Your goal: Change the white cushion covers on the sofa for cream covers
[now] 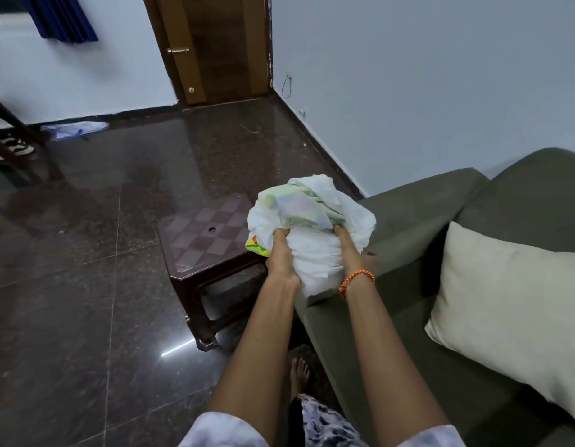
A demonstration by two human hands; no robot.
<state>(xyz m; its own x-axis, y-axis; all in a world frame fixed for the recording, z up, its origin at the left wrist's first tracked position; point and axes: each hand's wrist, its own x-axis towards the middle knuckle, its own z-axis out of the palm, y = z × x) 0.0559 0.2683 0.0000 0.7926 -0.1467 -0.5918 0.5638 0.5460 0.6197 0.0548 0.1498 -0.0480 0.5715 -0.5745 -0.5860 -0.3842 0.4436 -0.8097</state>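
A cushion in a bunched white cover (312, 253) rests on the green sofa's armrest (418, 221). The cover is pulled partway back, and a pastel patterned inner pad (299, 206) shows at the top. My left hand (281, 256) grips the white fabric on its left side. On the right side my right hand (347, 250), with an orange wristband, grips it too. A cream-covered cushion (512, 304) leans against the sofa back to the right.
A dark brown plastic stool (208, 250) stands on the polished granite floor just left of the armrest. My bare foot (299, 372) is beside the sofa base. A wooden door (221, 46) is at the far wall, and a chair (8, 133) at far left.
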